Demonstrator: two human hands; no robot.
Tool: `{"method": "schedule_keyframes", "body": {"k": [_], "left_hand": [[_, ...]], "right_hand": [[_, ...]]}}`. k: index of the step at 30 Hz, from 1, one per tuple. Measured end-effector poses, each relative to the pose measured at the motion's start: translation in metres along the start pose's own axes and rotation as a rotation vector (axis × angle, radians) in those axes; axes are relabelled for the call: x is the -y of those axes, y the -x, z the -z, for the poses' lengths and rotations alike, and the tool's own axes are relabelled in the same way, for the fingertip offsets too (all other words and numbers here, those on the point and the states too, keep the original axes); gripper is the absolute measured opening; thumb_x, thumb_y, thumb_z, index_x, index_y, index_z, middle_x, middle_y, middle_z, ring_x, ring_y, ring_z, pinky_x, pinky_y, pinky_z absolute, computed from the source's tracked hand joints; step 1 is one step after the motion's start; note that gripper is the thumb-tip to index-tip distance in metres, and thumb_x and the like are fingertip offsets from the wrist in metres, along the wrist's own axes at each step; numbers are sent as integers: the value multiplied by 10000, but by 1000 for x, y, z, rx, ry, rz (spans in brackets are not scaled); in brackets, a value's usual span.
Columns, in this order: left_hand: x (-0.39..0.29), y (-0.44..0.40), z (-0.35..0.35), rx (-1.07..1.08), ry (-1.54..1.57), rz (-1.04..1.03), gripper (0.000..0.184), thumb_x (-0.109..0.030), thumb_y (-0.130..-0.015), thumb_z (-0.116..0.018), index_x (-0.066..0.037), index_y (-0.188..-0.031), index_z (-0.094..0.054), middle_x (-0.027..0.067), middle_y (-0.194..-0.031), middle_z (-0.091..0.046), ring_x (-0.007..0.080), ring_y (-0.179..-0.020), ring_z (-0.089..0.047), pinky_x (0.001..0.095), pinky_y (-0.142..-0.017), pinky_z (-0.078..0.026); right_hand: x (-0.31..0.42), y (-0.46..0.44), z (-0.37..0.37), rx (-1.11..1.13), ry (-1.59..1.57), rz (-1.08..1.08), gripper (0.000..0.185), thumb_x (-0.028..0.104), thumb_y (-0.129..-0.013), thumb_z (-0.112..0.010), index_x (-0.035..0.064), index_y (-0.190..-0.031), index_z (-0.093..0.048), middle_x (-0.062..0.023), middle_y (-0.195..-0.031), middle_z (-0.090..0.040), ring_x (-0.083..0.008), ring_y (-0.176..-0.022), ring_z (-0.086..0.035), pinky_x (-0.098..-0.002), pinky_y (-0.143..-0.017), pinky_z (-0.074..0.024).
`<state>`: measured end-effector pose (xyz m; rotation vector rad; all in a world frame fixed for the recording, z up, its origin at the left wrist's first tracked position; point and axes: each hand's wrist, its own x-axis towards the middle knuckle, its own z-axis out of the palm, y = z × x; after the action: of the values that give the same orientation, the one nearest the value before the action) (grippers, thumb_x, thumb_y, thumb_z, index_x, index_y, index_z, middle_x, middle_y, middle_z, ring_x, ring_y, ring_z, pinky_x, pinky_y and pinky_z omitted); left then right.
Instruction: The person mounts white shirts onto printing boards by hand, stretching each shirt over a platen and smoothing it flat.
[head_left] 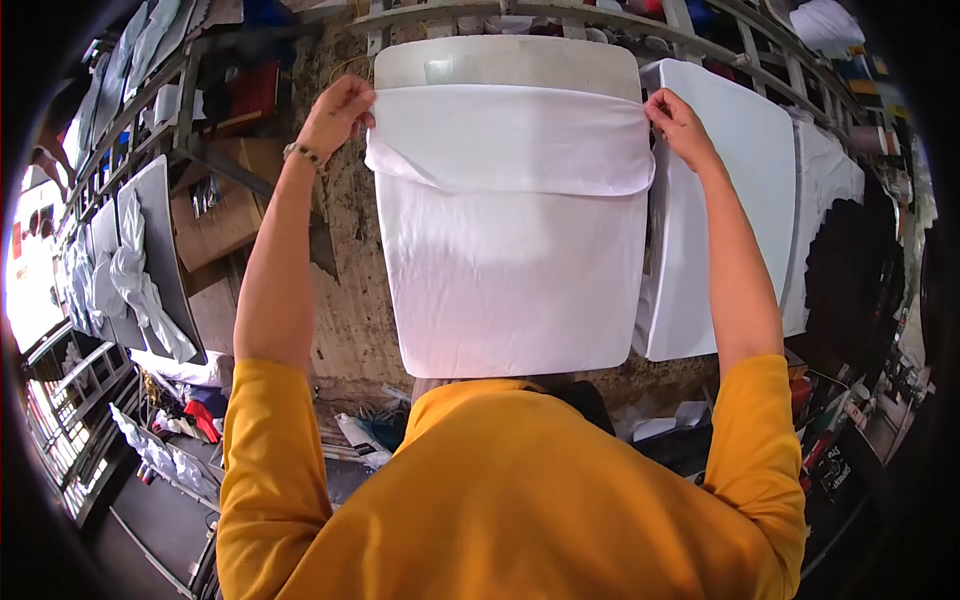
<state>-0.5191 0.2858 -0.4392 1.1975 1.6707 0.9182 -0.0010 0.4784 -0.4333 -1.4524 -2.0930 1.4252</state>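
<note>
A white cloth (515,280) covers most of a flat, pale board (515,62) with rounded corners. The board's far strip shows bare above the cloth's edge. A loose upper layer of the cloth folds over and hangs in a curved flap across the upper half. At the far left corner of the cloth, my left hand (340,118) pinches the edge between thumb and fingers. My right hand (680,122) grips the opposite corner the same way, so the edge is stretched straight between them. The lower part lies nearly smooth, with small creases at the left.
Close on the right stands another board covered in white (725,210), with crumpled white fabric (825,210) and a black cloth (855,270) beyond. A metal rail (480,12) runs along the far side. On the left are a cardboard box (215,215) and a grey board (155,260) bearing pale cloth.
</note>
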Motion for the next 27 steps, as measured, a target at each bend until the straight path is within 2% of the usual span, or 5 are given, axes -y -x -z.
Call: {"method": "schedule_keyframes", "body": {"k": [2, 5, 11, 21, 27], "left_hand": [[12, -5, 5, 82, 85, 81, 179, -181, -1017, -619, -10, -964, -605, 37, -788, -628, 130, -661, -633, 292, -636, -541], [18, -18, 2, 33, -198, 22, 173, -175, -1004, -636, -6, -971, -617, 48, -803, -649, 130, -677, -647, 296, -649, -545], [14, 1, -15, -147, -186, 7, 145, -142, -970, -670, -4, -1000, -639, 61, -807, -673, 128, -698, -664, 293, -658, -546], [7, 2, -31, -373, -325, -53, 187, -158, -899, -740, -21, -1010, -677, 51, -756, -692, 143, -705, -688, 287, -673, -541], [-5, 52, -25, -285, -356, -267, 357, -167, -871, -775, -59, -1196, -676, 135, -1265, -615, 271, -1136, -656, 388, -955, -534]], "right_hand": [[7, 1, 2, 86, -76, -149, 144, 189, -1027, -561, 49, -1007, -529, -12, -786, -513, -156, -780, -546, -303, -767, -466], [11, -8, -6, -11, 257, 153, 148, 173, -1005, -575, 33, -998, -526, -108, -843, -623, -281, -777, -594, -382, -744, -488], [9, -4, -12, -66, 317, 243, 149, 173, -995, -577, 29, -1006, -538, -173, -865, -649, -372, -811, -620, -402, -758, -493], [3, -1, -13, -149, 383, 287, 114, 131, -977, -594, 35, -1033, -567, -173, -890, -654, -369, -843, -632, -414, -776, -499], [33, 48, -19, -234, 444, 337, 214, 167, -906, -720, 48, -1049, -615, -96, -1144, -569, -295, -957, -603, -394, -797, -504]]}}
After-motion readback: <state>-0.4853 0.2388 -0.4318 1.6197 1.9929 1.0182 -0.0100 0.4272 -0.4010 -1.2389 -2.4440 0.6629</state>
